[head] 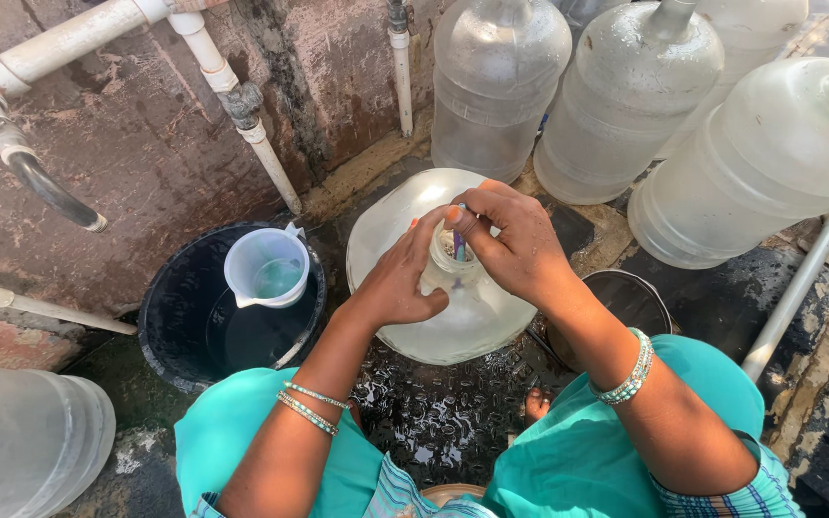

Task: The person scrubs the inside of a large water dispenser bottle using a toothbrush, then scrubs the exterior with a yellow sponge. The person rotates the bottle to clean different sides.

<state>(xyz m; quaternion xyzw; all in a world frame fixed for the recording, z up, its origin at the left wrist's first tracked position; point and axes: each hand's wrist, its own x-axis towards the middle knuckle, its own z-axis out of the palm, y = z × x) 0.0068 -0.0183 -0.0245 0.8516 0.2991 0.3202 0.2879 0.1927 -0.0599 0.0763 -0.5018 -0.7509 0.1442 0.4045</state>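
Bright, sharp daylight; bent edges

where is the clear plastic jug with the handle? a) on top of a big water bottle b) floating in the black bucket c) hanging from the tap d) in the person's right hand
b: the clear jug sits in the water inside the black bucket, left of the person's left hand, which is at the neck of the big bottle.

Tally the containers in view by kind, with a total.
Large clear water jugs: 6, counting the one under both hands and one at bottom left
Black bucket: 1
White measuring jug: 1
Total: 8
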